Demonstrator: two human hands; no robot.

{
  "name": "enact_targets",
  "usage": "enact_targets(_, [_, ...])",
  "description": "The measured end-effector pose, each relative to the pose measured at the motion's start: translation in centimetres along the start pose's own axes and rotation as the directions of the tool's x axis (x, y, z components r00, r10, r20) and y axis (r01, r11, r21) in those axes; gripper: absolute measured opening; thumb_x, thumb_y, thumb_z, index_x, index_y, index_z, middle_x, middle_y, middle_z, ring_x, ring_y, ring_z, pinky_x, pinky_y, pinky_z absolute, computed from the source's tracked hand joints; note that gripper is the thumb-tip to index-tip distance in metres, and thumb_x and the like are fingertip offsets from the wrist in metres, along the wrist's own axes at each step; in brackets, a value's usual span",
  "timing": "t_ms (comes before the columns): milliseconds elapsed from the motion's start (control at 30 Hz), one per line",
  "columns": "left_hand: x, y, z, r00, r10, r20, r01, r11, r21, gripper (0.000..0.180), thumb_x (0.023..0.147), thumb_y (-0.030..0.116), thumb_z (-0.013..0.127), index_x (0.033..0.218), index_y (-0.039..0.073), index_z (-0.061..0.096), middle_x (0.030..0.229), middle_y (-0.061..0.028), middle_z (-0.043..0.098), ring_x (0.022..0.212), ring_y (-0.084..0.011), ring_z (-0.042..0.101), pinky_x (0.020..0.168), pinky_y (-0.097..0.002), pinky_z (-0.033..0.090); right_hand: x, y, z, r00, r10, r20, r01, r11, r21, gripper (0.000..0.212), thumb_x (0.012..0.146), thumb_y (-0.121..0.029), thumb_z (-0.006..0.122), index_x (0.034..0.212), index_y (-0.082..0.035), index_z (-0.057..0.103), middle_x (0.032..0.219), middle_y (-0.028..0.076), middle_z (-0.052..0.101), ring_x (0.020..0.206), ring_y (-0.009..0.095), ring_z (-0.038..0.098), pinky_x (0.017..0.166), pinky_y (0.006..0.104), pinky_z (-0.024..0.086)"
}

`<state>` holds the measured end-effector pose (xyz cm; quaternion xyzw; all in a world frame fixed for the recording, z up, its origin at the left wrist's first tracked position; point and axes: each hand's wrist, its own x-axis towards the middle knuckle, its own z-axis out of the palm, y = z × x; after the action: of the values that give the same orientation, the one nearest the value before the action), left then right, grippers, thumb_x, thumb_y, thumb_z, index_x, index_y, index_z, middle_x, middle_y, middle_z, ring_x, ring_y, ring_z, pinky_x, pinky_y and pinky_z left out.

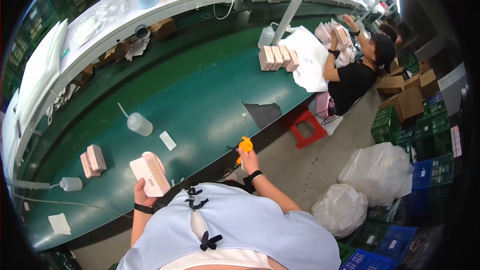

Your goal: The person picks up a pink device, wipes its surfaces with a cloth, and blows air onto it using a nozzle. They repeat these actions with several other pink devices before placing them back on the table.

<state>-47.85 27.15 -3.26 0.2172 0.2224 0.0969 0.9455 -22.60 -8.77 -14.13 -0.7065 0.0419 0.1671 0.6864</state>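
My left hand (144,193) grips a pale pink box-shaped device (150,174) at its lower left corner, just above the bench edge. The device has a rounded pink part at its top and a small slotted patch on its face. My right hand (248,161) is closed round an orange tool (245,144) with a dark part at its side; its exact kind I cannot make out. A similar pink device (93,160) stands on the green bench (200,115) at the left. A white card (168,140) lies beyond the held device.
Squeeze bottles (139,124) (71,184) lie on the bench. Several pink devices (278,58) stand in a row near a co-worker (357,77) at the right. A red stool (304,128), plastic bags (377,172) and crates (385,124) occupy the floor. A raised shelf (100,32) runs along the back.
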Motion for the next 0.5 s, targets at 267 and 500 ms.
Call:
enact_targets(267, [-0.4,-1.0,6.7,0.991,0.0,-0.134,0.043,0.948,0.315,0.059,0.084,0.011,0.067,0.137,-0.001,0.045,0.127,-0.0133,0.061,0.113,-0.0259,0.063,0.099,-0.0407,0.051,0.8,-14.0,-5.1,0.962,-0.231,0.146,0.191,0.951,0.245,0.032,0.099,-0.012,0.056,0.13,-0.005,0.051,0.106,0.005,0.065,0.07,0.008,0.057,0.066,0.0231,0.048])
enact_targets(500, [-1.8,-1.0,9.2,0.973,0.122,-0.196,-0.01,0.869,0.495,0.051,0.084,0.009,0.067,0.131,-0.002,0.05,0.119,-0.0112,0.065,0.107,-0.0207,0.065,0.094,-0.0341,0.052,-3.9,-23.2,-0.3,0.516,-0.438,0.736,0.823,0.491,-0.285,0.019,0.09,-0.012,0.065,0.108,-0.006,0.061,0.094,0.009,0.069,0.067,0.02,0.063,0.061,0.0325,0.05])
